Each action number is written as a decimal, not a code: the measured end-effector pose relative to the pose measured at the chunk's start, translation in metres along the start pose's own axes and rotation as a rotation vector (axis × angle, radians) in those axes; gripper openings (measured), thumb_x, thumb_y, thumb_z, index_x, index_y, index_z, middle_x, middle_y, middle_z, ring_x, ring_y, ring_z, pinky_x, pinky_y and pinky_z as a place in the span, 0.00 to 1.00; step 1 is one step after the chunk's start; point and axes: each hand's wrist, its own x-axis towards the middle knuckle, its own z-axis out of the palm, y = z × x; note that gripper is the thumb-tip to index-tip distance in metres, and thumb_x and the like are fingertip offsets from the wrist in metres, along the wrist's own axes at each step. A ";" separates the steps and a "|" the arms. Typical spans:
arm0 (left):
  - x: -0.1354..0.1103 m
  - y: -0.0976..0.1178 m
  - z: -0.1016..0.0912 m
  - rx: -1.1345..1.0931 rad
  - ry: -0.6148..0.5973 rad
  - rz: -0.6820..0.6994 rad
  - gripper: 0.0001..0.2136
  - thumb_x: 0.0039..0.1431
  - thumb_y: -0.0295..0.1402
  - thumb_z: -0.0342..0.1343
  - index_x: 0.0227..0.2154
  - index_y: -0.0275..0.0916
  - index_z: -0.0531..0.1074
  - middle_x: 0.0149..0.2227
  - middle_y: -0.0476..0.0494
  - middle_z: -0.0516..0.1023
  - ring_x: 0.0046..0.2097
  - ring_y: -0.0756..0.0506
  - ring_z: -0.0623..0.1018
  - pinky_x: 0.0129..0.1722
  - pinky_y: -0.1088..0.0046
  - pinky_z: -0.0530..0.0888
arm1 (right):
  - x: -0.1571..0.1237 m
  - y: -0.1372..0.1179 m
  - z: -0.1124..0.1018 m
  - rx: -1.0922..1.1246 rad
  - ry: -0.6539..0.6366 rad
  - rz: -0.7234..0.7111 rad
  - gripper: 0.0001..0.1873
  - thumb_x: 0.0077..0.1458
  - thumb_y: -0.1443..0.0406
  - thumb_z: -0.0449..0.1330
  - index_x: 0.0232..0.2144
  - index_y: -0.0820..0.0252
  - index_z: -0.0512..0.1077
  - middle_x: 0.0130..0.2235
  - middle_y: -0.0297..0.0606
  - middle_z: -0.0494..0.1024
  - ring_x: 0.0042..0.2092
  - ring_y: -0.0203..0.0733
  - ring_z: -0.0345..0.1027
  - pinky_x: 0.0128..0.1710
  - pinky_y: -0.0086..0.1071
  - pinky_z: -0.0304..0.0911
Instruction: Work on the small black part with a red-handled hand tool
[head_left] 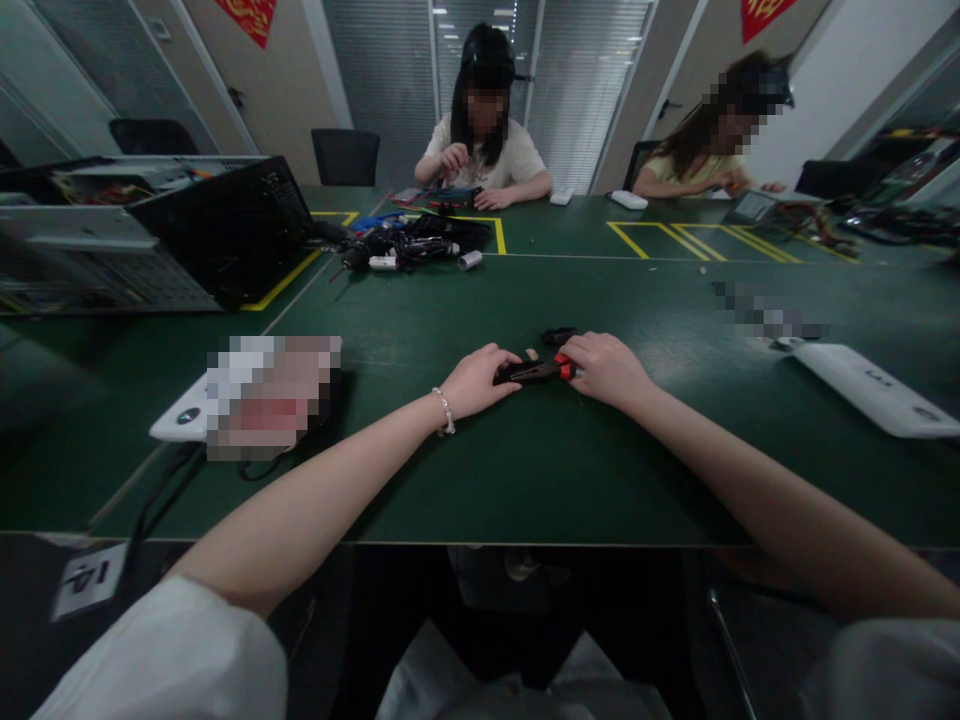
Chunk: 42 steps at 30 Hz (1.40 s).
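Observation:
Over the green table, my right hand (604,370) is closed around the red handles of a pair of pliers (540,371). The dark jaws of the pliers point left, toward my left hand (478,382). Between the thumb and fingers of my left hand is a small black part (511,372), and the jaws touch or overlap it; I cannot tell which. Just beyond my right hand lies another small black piece (559,335). A tiny pale bit (532,354) shows between my hands.
An opened computer case (225,235) stands at the left, beside a pile of cables and black parts (412,240). White devices (180,410) (877,385) lie left and right, partly blurred. Two people (487,150) (712,150) work across the green table (480,480).

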 end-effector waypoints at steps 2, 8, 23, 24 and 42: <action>0.000 0.000 0.000 0.000 0.001 -0.002 0.16 0.52 0.35 0.56 0.44 0.37 0.68 0.39 0.44 0.68 0.37 0.47 0.71 0.37 0.69 0.70 | 0.000 -0.001 -0.001 0.003 -0.002 0.003 0.11 0.46 0.68 0.54 0.34 0.63 0.71 0.35 0.44 0.74 0.36 0.44 0.63 0.34 0.34 0.54; 0.000 0.000 0.000 -0.009 0.003 0.003 0.16 0.52 0.34 0.57 0.44 0.36 0.68 0.39 0.44 0.68 0.37 0.47 0.71 0.38 0.69 0.70 | 0.001 -0.002 -0.007 -0.056 0.009 -0.029 0.12 0.46 0.68 0.53 0.35 0.64 0.71 0.36 0.45 0.74 0.36 0.45 0.62 0.34 0.35 0.52; 0.000 0.001 -0.001 -0.003 -0.001 -0.004 0.15 0.52 0.34 0.56 0.43 0.36 0.68 0.38 0.44 0.68 0.37 0.47 0.71 0.38 0.69 0.70 | 0.000 -0.001 -0.001 0.018 -0.007 0.018 0.11 0.45 0.67 0.54 0.34 0.63 0.71 0.36 0.43 0.74 0.37 0.44 0.63 0.34 0.34 0.54; 0.000 0.001 -0.001 -0.003 -0.002 -0.007 0.15 0.52 0.34 0.56 0.44 0.37 0.68 0.38 0.44 0.68 0.37 0.47 0.71 0.38 0.69 0.70 | 0.000 -0.001 -0.002 0.014 -0.010 0.016 0.11 0.45 0.67 0.54 0.34 0.63 0.71 0.36 0.43 0.74 0.37 0.44 0.63 0.34 0.34 0.54; 0.000 0.000 0.001 0.005 0.011 0.011 0.15 0.52 0.34 0.56 0.43 0.37 0.68 0.37 0.44 0.68 0.37 0.47 0.71 0.38 0.68 0.70 | 0.000 0.001 0.001 0.015 0.001 0.005 0.11 0.45 0.68 0.54 0.34 0.63 0.71 0.35 0.43 0.74 0.36 0.44 0.63 0.35 0.34 0.54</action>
